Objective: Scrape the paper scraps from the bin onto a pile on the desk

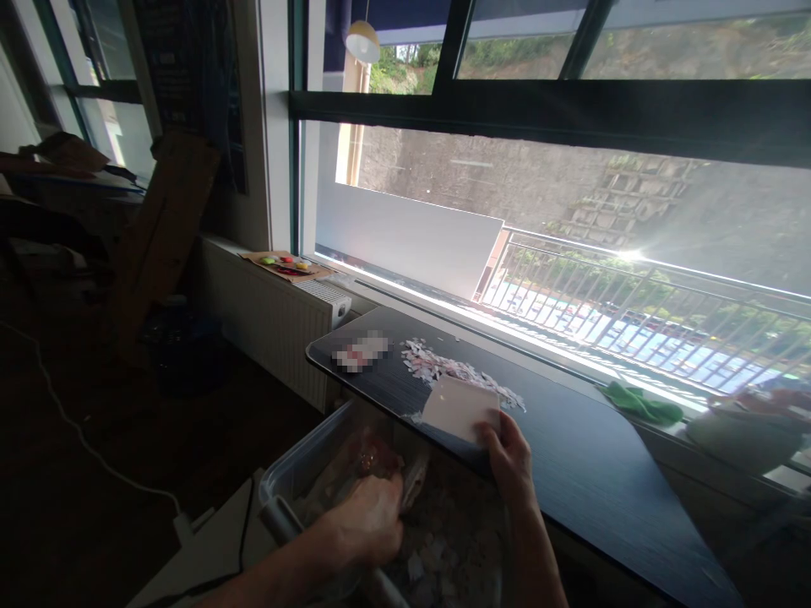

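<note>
Gripping a pale flat card (459,409) by its near right corner, the right hand (508,456) is raised at the near edge of the dark counter (589,456), and I see its forearm rising almost straight from the bottom of my view, leaning slightly left. The thumb lies across the card's face, with the other fingers bent about its right side. The card slants over the counter's edge, just in front of a long, loose heap of small pale pieces (443,365) that stretches across the surface. Beyond the heap's left end is a pixelated patch (364,350) I cannot make out. Lower down, the left forearm reaches in diagonally from the bottom left, and the left hand (371,515) is over a clear plastic bin (269,481) below the counter, knuckles up, wrist bent, fingers curled downward. It is too dim there for me to tell whether they grip anything. More pale scraps (437,557) lie in the bin, to the right of that hand. A green cloth (643,405) rests by the bright window, well apart from both hands.
</note>
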A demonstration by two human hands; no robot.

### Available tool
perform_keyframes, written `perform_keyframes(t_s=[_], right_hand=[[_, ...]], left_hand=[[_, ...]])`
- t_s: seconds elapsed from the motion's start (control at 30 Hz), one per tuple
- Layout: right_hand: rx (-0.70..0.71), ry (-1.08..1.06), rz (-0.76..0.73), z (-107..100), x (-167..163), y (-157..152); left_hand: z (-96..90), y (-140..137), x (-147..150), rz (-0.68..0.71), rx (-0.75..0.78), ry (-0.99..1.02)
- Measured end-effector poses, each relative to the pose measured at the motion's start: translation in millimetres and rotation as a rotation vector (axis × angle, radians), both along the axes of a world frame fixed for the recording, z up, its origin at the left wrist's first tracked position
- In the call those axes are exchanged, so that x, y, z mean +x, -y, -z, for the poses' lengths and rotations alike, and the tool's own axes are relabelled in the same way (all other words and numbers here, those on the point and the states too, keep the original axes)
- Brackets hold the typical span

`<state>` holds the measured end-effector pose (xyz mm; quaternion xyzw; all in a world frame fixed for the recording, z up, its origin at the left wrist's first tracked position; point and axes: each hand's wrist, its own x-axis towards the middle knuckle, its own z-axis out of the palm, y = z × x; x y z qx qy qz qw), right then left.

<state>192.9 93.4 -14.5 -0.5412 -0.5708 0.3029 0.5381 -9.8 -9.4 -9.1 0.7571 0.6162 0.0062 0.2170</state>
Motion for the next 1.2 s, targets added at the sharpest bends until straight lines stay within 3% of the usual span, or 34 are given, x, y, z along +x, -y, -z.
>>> perform_keyframes(t_s=[0.13, 0.43, 0.73, 0.97, 1.2], right_hand=[[0.008, 0.029, 0.088, 2, 1, -3], [-0.102, -0.056, -0.190, -3, -2, 1], [-0.052, -0.062, -0.097, -3, -3, 0], [-0.089, -0.075, -0.206, -8, -6, 4], [-0.066, -0.125, -0.208, -4, -5, 3]], left_hand=[[-0.4, 0, 1, 0.004, -0.005, -0.018], [1.8, -1, 0, -0.001, 0.017, -0.019], [0.9, 0, 0, 0.005, 0.009, -0.028], [6.2, -1, -1, -0.009, 0.020, -0.001], [2.2, 0, -1, 0.001, 0.016, -0.001]])
